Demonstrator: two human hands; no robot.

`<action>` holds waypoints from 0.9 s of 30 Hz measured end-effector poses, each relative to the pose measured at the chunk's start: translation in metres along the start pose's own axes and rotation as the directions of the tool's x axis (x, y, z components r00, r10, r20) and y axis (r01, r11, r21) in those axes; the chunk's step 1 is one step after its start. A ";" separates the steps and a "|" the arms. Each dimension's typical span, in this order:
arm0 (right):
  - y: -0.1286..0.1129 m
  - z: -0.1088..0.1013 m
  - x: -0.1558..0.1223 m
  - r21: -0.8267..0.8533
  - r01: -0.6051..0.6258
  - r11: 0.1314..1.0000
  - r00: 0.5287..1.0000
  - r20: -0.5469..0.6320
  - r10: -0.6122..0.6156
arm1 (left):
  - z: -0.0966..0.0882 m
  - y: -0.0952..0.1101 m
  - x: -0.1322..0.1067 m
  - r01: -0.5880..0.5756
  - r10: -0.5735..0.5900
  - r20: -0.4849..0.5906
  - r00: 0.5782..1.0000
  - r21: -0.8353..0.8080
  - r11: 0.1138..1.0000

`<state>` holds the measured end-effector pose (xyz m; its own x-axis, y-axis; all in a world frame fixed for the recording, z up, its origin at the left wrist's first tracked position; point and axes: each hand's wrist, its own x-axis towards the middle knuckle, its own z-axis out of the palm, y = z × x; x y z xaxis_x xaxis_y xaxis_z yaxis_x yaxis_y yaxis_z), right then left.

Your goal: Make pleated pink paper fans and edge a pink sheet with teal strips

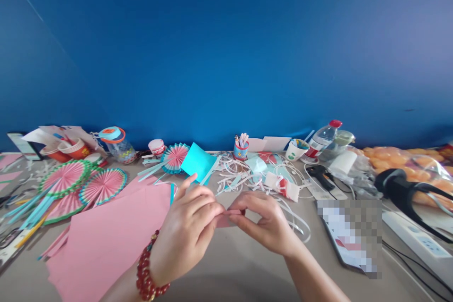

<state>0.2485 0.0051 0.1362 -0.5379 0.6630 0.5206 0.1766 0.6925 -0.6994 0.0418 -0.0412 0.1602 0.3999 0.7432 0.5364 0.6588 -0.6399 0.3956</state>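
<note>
Both my hands meet above the table's middle, pinching a small folded strip of pink paper (228, 217) between them. My left hand (189, 233), with a red bead bracelet on the wrist, grips the strip's left end, its forefinger sticking up. My right hand (264, 222) holds the right end with curled fingers. Large pink paper sheets (106, 240) lie just left of my hands. A teal paper square (198, 161) lies behind them.
Pink-and-teal pleated paper fans (83, 184) lie at the left, with red paper cups (71, 149) and a jar (116, 144) behind. White paper strips (244, 177), a pen cup (241, 148), a water bottle (323, 139), a glue gun (323, 175), a phone (348, 238), a power strip (421, 245) and a blue wall.
</note>
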 end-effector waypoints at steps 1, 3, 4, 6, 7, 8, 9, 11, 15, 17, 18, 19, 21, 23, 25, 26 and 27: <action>0.000 0.000 0.000 0.007 -0.006 1.000 1.000 0.002 0.006 | -0.001 0.000 0.000 0.001 -0.001 0.007 1.000 -0.003 1.000; 0.000 0.001 0.000 0.025 -0.007 1.000 1.000 0.005 0.007 | -0.001 0.000 0.000 -0.001 0.001 0.013 1.000 -0.014 1.000; -0.001 0.001 0.001 0.037 -0.001 0.999 1.000 0.004 0.001 | -0.002 0.000 0.000 -0.002 0.002 0.012 1.000 -0.020 1.000; -0.003 0.001 0.002 0.060 0.019 0.998 1.000 0.005 -0.020 | -0.002 0.000 0.000 -0.008 0.009 0.008 1.000 -0.032 0.999; -0.005 0.001 0.003 0.069 0.032 0.997 0.999 0.005 -0.033 | -0.002 0.000 0.000 -0.014 0.014 0.006 1.000 -0.036 0.999; -0.006 0.001 0.004 0.072 0.044 0.996 0.999 0.004 -0.044 | -0.002 0.000 0.000 -0.019 0.019 0.007 1.000 -0.038 0.999; -0.007 0.001 0.005 0.071 0.053 0.996 0.999 0.002 -0.053 | -0.002 0.001 0.000 -0.023 0.024 0.012 1.000 -0.039 0.999; -0.009 0.001 0.006 0.062 0.063 0.996 0.998 -0.002 -0.063 | -0.001 0.001 0.001 -0.020 0.021 0.028 0.999 -0.044 0.999; -0.007 0.001 0.004 0.034 0.067 0.997 0.998 -0.001 -0.067 | 0.000 0.000 0.002 0.021 -0.017 0.064 0.998 -0.064 0.998; -0.005 0.001 0.003 0.015 0.067 0.998 0.998 -0.002 -0.067 | 0.002 -0.001 0.002 0.024 -0.020 0.060 0.998 -0.057 0.998; -0.004 0.001 0.003 0.007 0.066 0.998 0.998 0.001 -0.066 | 0.003 -0.002 0.002 0.018 -0.016 0.052 0.999 -0.048 0.999; -0.004 0.000 0.003 0.001 0.066 0.998 0.998 0.008 -0.066 | 0.004 -0.002 0.002 0.006 -0.004 0.044 0.999 -0.040 0.999; -0.004 0.000 0.004 -0.012 0.084 0.996 0.996 0.023 -0.084 | 0.007 -0.003 0.002 -0.023 0.024 0.028 0.999 -0.025 0.999; -0.004 0.000 0.005 -0.032 0.118 0.993 0.993 0.028 -0.117 | 0.009 -0.003 0.003 -0.030 0.030 0.009 1.000 -0.021 0.999; -0.003 0.000 0.005 -0.053 0.136 0.989 0.991 0.008 -0.136 | 0.010 -0.005 0.004 -0.006 0.007 0.006 1.000 -0.026 1.000; -0.002 0.000 0.005 -0.055 0.132 0.990 0.991 -0.011 -0.133 | 0.009 -0.006 0.005 0.007 -0.007 0.010 1.000 -0.025 1.000; -0.001 0.000 0.004 -0.050 0.124 0.991 0.992 -0.030 -0.125 | 0.009 -0.007 0.005 0.015 -0.015 0.015 1.000 -0.021 1.000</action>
<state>0.2463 0.0071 0.1395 -0.5306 0.5795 0.6186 0.1500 0.7825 -0.6043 0.0448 -0.0309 0.1537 0.3996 0.7557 0.5188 0.6512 -0.6324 0.4196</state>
